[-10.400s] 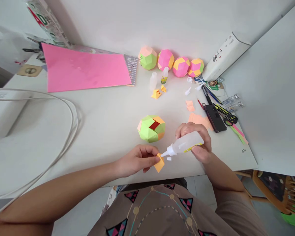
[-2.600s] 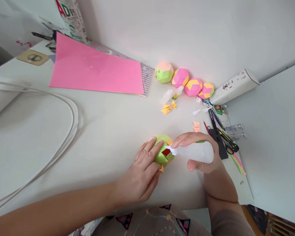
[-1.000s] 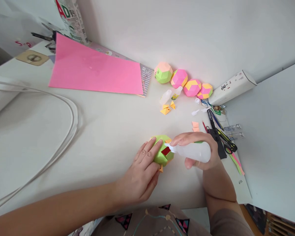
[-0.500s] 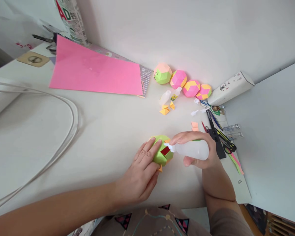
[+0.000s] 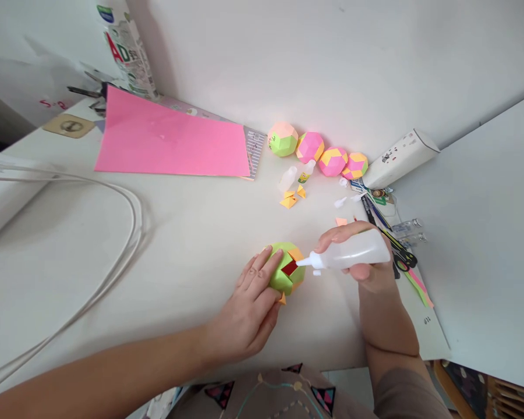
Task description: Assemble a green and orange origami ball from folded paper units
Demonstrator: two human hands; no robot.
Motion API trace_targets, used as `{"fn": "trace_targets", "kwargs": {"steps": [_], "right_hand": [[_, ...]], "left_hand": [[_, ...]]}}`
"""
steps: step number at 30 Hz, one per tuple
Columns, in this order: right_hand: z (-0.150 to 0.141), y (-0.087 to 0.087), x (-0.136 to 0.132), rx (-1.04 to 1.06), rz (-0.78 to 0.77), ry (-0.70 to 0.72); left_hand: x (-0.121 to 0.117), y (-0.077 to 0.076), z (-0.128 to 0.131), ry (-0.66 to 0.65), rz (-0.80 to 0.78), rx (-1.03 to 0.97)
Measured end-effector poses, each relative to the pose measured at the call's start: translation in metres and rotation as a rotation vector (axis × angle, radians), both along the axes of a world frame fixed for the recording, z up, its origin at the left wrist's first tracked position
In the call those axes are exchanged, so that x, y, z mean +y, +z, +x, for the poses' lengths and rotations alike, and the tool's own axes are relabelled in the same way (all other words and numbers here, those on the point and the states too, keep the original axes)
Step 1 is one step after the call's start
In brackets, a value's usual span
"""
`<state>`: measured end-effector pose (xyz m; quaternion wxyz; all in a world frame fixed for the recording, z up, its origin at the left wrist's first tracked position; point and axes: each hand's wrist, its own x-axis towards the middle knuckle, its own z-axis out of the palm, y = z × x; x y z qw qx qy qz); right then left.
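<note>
Green-and-orange faceted paper ball [image 5: 281, 278] has a dark-red diamond opening; left hand [image 5: 250, 305] steadies it, right hand [image 5: 369, 265] grips a white bottle [image 5: 353, 250].

The tall package [image 5: 136, 68] reads "AD"; other writing is unclear.

Bottle nozzle [image 5: 306, 262] farther right over the ball [image 5: 282, 280]

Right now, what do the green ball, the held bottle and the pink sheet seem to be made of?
Green ball: matte paper or card, judging by creased, flat facets.
Bottle: probably plastic, glossy, milky and translucent.
Pink sheet: likely matte paper or card, thin-edged.
</note>
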<state>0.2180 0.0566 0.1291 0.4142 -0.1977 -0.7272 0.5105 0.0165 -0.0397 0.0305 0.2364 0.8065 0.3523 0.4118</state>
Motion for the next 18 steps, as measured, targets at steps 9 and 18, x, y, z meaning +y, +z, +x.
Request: {"fn": "trace_targets", "kwargs": {"steps": [9,18], "right_hand": [[0.007,-0.009,-0.013,0.034,-0.046,0.068],[0.002,-0.011,-0.013,-0.056,0.028,0.153]], "left_hand": [[0.001,-0.005,0.000,-0.002,0.014,0.014],[0.001,-0.004,-0.003,-0.002,0.013,0.045]]}}
